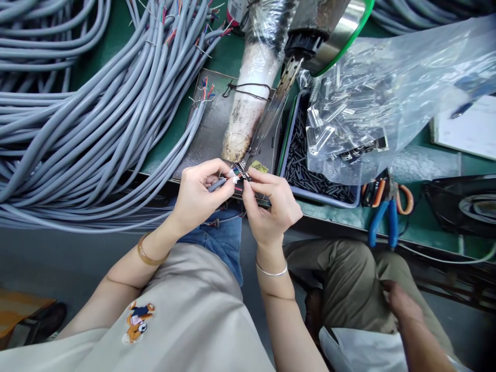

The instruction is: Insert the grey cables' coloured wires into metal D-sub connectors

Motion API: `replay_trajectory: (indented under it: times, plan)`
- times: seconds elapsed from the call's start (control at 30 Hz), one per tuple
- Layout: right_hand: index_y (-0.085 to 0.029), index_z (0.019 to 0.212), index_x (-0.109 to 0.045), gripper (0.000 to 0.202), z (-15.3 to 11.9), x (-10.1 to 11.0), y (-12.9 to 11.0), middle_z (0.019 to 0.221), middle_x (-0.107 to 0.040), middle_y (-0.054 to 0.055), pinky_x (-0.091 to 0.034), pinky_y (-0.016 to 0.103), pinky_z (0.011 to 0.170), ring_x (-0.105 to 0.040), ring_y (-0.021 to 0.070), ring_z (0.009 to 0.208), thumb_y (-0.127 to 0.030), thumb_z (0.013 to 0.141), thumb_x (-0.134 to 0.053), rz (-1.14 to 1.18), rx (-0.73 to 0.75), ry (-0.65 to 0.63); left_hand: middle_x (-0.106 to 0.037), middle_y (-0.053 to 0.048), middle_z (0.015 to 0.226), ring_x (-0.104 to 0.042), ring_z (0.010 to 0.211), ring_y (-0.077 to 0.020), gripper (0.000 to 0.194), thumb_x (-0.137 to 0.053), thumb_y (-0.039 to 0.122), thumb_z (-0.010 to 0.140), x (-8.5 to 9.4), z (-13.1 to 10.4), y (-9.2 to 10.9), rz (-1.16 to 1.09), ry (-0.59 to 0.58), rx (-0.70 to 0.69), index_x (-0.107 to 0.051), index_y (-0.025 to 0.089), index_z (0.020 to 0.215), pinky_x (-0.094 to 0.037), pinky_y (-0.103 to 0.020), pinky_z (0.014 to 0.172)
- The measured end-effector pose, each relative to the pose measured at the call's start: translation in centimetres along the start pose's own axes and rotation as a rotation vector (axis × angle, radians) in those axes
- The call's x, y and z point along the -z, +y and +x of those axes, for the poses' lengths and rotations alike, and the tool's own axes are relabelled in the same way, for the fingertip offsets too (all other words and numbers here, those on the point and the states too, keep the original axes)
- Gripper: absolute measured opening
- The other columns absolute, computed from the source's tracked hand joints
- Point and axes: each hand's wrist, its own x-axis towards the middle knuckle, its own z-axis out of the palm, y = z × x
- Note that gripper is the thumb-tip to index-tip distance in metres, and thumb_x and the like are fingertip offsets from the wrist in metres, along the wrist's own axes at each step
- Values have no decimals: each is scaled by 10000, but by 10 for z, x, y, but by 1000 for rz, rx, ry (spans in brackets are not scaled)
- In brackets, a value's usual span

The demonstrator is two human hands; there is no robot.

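Note:
My left hand (203, 194) pinches the end of a grey cable (216, 185), its thin coloured wires fanned out at the fingertips. A small multi-pin metal connector (242, 169) meets those wires, and my right hand (271, 201) grips it between thumb and fingers. Down from above slants a soldering iron (277, 103) with a perforated metal barrel; its tip is at the connector, though exact contact is hard to make out. Beside the iron a stained white tube (248, 98), partly wrapped in clear film, ends just above my hands. My fingers partly hide the joint.
Grey cables (96, 113) with stripped ends pile up on the left. Right of my hands, a blue tray (321, 199) holds short black sleeves, under a clear bag (349, 103) of connectors. Pliers (383, 217) lie farther right, near a black fan (468, 204). Another person's knee (341, 279) is close by.

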Motion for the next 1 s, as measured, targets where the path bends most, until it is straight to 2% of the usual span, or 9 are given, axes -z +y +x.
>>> replay_trajectory:
  times: [0.27, 0.6, 0.77, 0.87, 0.93, 1.0]
  plan:
    - [-269, 971, -671, 173, 3, 1, -2, 1070, -794, 9, -641, 328, 813, -777, 188, 944, -125, 893, -727, -27, -5, 14, -608, 8, 686, -482, 545, -57, 116, -688, 194, 825, 0, 2, 8, 30, 29, -39, -637, 151, 731, -385, -180, 515]
    - [-237, 922, -624, 160, -5, 3, -2, 1061, -806, 62, -648, 278, 786, -788, 173, 915, -115, 892, -723, -88, 72, -28, -663, -15, 751, -575, 641, -81, 80, -674, 176, 826, 0, -5, -1, 35, -2, -5, -651, 147, 756, -450, -179, 578]
    - [-251, 948, -644, 181, -7, 7, -4, 1028, -811, 23, -648, 283, 787, -792, 174, 897, -110, 883, -737, -111, 70, -4, -714, -37, 805, -599, 649, -86, 60, -682, 184, 815, 1, -8, 2, -34, -49, 9, -698, 133, 787, -473, -179, 575]
    - [-255, 959, -648, 168, -10, 12, -5, 979, -809, 10, -648, 299, 780, -791, 177, 876, -120, 893, -723, -76, 6, 31, -763, -74, 924, -639, 683, -92, 126, -702, 204, 836, 6, -15, 0, -136, -88, 54, -750, 133, 929, -508, -178, 592]
    - [-248, 977, -634, 156, -15, 15, -3, 940, -801, 11, -650, 311, 744, -787, 179, 832, -127, 904, -699, 19, -51, 82, -776, -80, 936, -621, 596, -71, 190, -718, 235, 855, 9, -20, -1, -279, -139, 136, -730, 136, 1016, -499, -168, 531]
    - [-239, 976, -606, 126, -21, 19, -2, 993, -800, 34, -646, 313, 675, -778, 177, 774, -150, 919, -673, 126, -79, 98, -778, -66, 881, -570, 471, -50, 228, -747, 293, 856, 13, -25, -3, -449, -234, 269, -680, 144, 1016, -448, -161, 427]
